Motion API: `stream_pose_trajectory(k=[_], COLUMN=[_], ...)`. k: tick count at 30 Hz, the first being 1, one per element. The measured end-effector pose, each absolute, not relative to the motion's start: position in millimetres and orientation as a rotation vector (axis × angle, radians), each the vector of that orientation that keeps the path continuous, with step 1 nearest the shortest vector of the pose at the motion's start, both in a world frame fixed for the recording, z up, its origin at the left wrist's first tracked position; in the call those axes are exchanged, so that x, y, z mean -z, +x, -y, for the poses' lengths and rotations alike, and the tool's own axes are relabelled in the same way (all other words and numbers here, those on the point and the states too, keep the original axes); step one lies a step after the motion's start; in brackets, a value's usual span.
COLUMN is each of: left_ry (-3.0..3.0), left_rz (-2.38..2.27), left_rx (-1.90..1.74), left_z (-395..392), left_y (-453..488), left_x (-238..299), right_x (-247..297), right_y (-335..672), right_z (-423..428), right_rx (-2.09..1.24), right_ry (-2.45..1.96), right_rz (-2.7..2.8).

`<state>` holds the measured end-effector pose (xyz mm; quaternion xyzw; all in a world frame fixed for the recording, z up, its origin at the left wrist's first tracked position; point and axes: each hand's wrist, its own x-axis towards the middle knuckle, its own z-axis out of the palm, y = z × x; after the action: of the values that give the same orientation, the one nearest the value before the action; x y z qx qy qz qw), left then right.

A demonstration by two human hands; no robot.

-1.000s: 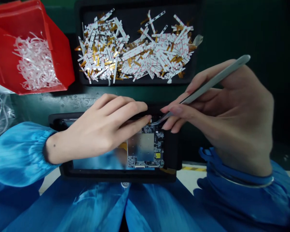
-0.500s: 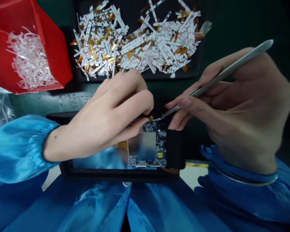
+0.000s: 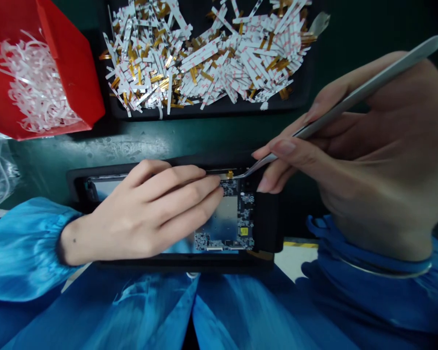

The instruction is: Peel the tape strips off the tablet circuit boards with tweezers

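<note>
My left hand (image 3: 156, 211) lies palm down across an opened tablet-like device (image 3: 267, 218), its fingers stretched out over the left part of the circuit board (image 3: 224, 218). The fingers hide part of the board and whatever is under the palm. Held like a pen in my right hand (image 3: 379, 150) are slim metal tweezers (image 3: 368, 90). Their bent tip reaches the board's top edge, close beside a small gold-coloured flex connector (image 3: 230, 174). Whether the tip touches the connector I cannot tell. A yellow square part (image 3: 244, 231) sits at the board's lower right.
Behind the device stands a black tray (image 3: 211, 109) heaped with white and gold flex strips (image 3: 237, 63). At upper left is a red bin (image 3: 78, 73) with curled white strips (image 3: 40, 90). Clear plastic wrapping (image 3: 0, 170) lies at the left edge.
My left hand has moved down and left from the connector, its curled fingers now flattened over the board. The gold connector is more exposed. The tweezers' tip stays near the same spot.
</note>
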<state>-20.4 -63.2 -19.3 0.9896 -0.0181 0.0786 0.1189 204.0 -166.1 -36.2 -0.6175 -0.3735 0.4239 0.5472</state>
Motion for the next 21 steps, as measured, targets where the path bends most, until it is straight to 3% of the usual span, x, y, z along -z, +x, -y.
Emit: stream_pose_trajectory(k=[21], left_ry=[2.932], left_rz=[0.017], left_rx=[-0.248], left_z=[65.3], left_y=[-17.4], left_x=[21.0], right_x=[36.3], right_y=[204.1], right_z=[167.0], right_rx=[-0.975], right_ry=[-1.469], right_rz=[0.950])
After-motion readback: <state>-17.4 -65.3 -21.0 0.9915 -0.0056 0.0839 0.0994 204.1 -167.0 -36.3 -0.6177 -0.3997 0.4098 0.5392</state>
